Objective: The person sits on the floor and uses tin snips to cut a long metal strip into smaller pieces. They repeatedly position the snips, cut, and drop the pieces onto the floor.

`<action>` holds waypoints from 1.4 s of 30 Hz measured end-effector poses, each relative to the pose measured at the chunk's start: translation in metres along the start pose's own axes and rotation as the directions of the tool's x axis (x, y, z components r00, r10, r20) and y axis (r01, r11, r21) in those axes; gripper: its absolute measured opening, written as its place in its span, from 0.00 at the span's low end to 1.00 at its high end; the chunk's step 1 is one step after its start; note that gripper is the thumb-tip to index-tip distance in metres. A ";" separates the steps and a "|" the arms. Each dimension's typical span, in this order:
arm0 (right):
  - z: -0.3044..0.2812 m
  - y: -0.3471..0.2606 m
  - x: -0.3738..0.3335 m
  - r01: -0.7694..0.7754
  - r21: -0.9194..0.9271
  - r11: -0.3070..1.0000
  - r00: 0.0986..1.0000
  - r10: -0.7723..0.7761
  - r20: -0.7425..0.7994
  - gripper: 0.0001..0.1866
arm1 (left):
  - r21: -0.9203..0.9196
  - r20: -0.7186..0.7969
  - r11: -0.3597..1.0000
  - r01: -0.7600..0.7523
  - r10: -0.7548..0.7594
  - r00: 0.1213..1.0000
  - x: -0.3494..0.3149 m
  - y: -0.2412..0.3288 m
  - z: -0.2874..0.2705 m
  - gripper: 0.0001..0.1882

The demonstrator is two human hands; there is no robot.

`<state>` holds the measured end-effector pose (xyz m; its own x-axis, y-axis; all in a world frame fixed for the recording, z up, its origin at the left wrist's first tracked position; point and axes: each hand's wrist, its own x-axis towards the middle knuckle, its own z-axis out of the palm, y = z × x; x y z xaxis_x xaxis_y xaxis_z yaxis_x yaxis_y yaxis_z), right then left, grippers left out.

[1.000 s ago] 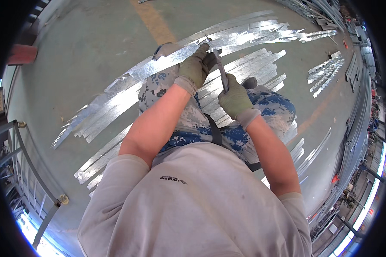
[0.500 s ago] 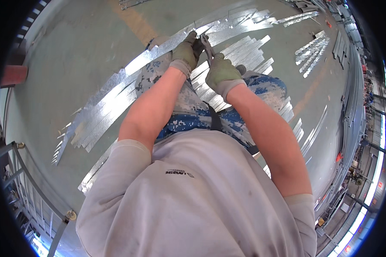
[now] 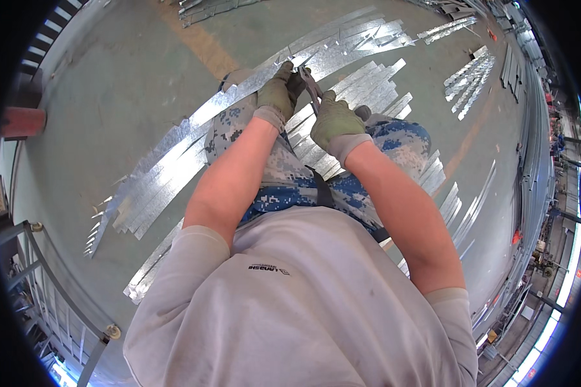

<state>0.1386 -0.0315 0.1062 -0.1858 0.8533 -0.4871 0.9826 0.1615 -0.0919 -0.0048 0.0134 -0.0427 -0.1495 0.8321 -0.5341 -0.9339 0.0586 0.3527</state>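
Metal strips (image 3: pixel 166 166) line our green floor (image 3: pixel 110 109); at twelve, our right hand (image 3: pixel 336 121) clasps pliers (image 3: pixel 312 89), left hand (image 3: pixel 277 94) grasp unclear; eleven o'clock now shows more metalwork (image 3: pixel 206 15).

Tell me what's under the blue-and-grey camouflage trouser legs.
Flat, shiny silver metal strips show between and beside the camouflage trouser legs; whatever lies directly beneath the legs is covered.

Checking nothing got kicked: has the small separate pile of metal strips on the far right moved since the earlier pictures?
No: the pile of metal strips shows no shift either way against the orange floor line; only the whole view has shifted.
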 end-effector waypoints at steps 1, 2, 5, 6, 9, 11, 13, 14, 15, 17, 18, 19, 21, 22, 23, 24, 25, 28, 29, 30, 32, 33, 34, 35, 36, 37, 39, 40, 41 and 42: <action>-0.003 0.000 -0.002 0.006 -0.002 1.000 1.000 -0.006 -0.003 0.29 | 0.010 0.005 1.000 -0.008 0.008 1.000 -0.001 0.001 0.000 0.14; -0.006 0.000 -0.004 0.004 0.005 1.000 1.000 -0.004 0.002 0.30 | 0.021 0.010 1.000 -0.015 0.015 1.000 -0.002 0.002 0.000 0.14; -0.010 0.003 -0.002 0.024 0.028 0.999 0.999 -0.024 0.030 0.32 | -0.040 0.010 0.999 0.024 -0.023 1.000 -0.003 0.003 0.001 0.12; -0.009 0.008 0.002 0.048 0.037 0.998 0.998 -0.050 0.046 0.33 | -0.044 0.021 0.999 0.011 -0.010 1.000 -0.005 0.003 0.000 0.12; -0.007 0.020 0.010 0.113 0.082 0.990 0.993 -0.115 0.018 0.37 | -0.060 0.042 0.998 -0.013 0.016 0.999 -0.005 0.002 -0.001 0.11; -0.004 0.028 0.013 0.155 0.128 0.980 0.988 -0.154 -0.015 0.38 | -0.069 0.034 0.998 -0.007 0.009 0.999 -0.008 0.003 0.001 0.11; -0.002 0.034 0.013 0.201 0.178 0.963 0.980 -0.197 -0.043 0.39 | -0.065 0.030 0.998 -0.014 0.016 0.999 -0.010 0.003 0.002 0.12; -0.001 0.035 0.015 0.201 0.168 0.965 0.979 -0.196 -0.049 0.38 | -0.065 0.028 0.998 -0.018 0.020 0.999 -0.009 0.003 0.002 0.12; 0.001 0.035 0.016 0.201 0.157 0.967 0.979 -0.194 -0.056 0.37 | -0.061 0.019 0.998 -0.013 0.015 1.000 -0.008 0.003 0.002 0.12; -0.004 0.027 0.013 0.172 0.124 0.977 0.985 -0.169 -0.035 0.35 | -0.058 -0.002 0.998 -0.005 0.005 1.000 -0.007 0.003 0.002 0.13; -0.007 0.021 0.010 0.142 0.104 0.984 0.990 -0.142 -0.009 0.34 | -0.055 0.024 0.998 -0.007 0.008 1.000 -0.006 0.003 0.002 0.13; -0.011 0.014 0.005 0.115 0.081 0.990 0.993 -0.117 0.018 0.32 | -0.054 0.048 0.998 -0.011 0.014 0.999 -0.007 0.002 0.000 0.14; -0.014 0.006 0.002 0.115 0.060 0.992 0.993 -0.115 -0.008 0.30 | -0.045 0.062 0.999 -0.032 0.034 0.997 -0.006 0.001 0.000 0.15; -0.012 0.002 -0.002 0.110 0.060 0.992 0.994 -0.109 -0.018 0.29 | -0.027 0.050 0.999 -0.044 0.045 0.998 -0.004 0.001 0.000 0.15; -0.011 -0.001 -0.002 0.103 0.054 0.993 0.994 -0.101 -0.027 0.30 | -0.008 0.039 0.998 -0.055 0.056 0.998 -0.003 0.001 -0.001 0.16; -0.006 -0.002 0.001 0.092 0.047 0.995 0.995 -0.090 -0.045 0.30 | -0.011 0.039 0.999 -0.049 0.050 0.998 -0.003 0.000 -0.003 0.16; -0.003 -0.003 0.006 0.084 0.039 0.996 0.994 -0.081 -0.069 0.30 | -0.014 0.045 0.999 -0.048 0.049 0.998 -0.002 0.001 0.000 0.16; 0.005 0.001 0.009 0.097 0.034 0.995 0.991 -0.094 -0.100 0.29 | -0.003 0.056 0.998 -0.062 0.062 0.997 0.000 0.002 0.001 0.16; 0.005 0.003 0.009 0.111 0.037 0.993 0.990 -0.108 -0.090 0.29 | -0.009 0.063 0.997 -0.076 0.076 0.995 0.001 0.001 -0.002 0.16; 0.004 0.005 0.010 0.128 0.039 0.991 0.989 -0.124 -0.080 0.28 | -0.016 0.070 0.996 -0.092 0.092 0.993 0.002 0.002 -0.004 0.16; 0.003 0.011 0.006 0.118 0.061 0.991 0.991 -0.113 -0.077 0.26 | -0.002 0.058 0.998 -0.064 0.064 0.996 -0.003 0.001 -0.001 0.16; 0.003 0.014 0.005 0.116 0.071 0.991 0.991 -0.111 -0.074 0.25 | 0.003 0.050 0.999 -0.052 0.052 0.997 -0.005 0.001 0.001 0.16; 0.006 0.019 0.005 0.110 0.089 0.990 0.990 -0.102 -0.095 0.25 | -0.011 0.072 1.000 -0.029 0.030 0.997 -0.009 0.001 0.001 0.16; 0.009 0.025 0.007 0.105 0.107 0.989 0.989 -0.093 -0.116 0.27 | -0.026 0.094 1.000 -0.007 0.009 0.995 -0.012 0.002 0.003 0.17; 0.010 0.030 0.009 0.100 0.125 0.987 0.987 -0.083 -0.136 0.28 | -0.039 0.117 0.999 0.016 -0.012 0.993 -0.014 0.003 0.005 0.17; 0.004 0.030 0.008 0.095 0.096 0.991 0.988 -0.082 -0.134 0.29 | -0.018 0.100 1.000 -0.020 0.022 0.995 -0.014 0.004 0.005 0.19; -0.006 0.026 0.001 0.106 0.076 0.991 0.988 -0.096 -0.122 0.23 | -0.003 0.133 0.999 -0.036 0.036 0.990 -0.020 0.007 0.000 0.18; -0.009 0.026 -0.002 0.101 0.070 0.992 0.989 -0.092 -0.119 0.21 | 0.009 0.155 0.999 -0.035 0.033 0.987 -0.026 0.007 0.004 0.17; -0.007 0.027 -0.002 0.105 0.056 0.993 0.986 -0.097 -0.132 0.23 | 0.024 0.100 0.999 -0.035 0.032 0.994 -0.031 0.007 0.009 0.22; -0.007 0.027 -0.002 0.109 0.074 0.991 0.986 -0.098 -0.138 0.24 | 0.001 0.084 0.999 -0.043 0.043 0.996 -0.038 0.008 0.013 0.22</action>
<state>0.1656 -0.0251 0.1104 -0.2793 0.8936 -0.3515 0.9538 0.2160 -0.2088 -0.0019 -0.0102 -0.0097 -0.1615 0.8774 -0.4518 -0.9261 0.0234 0.3764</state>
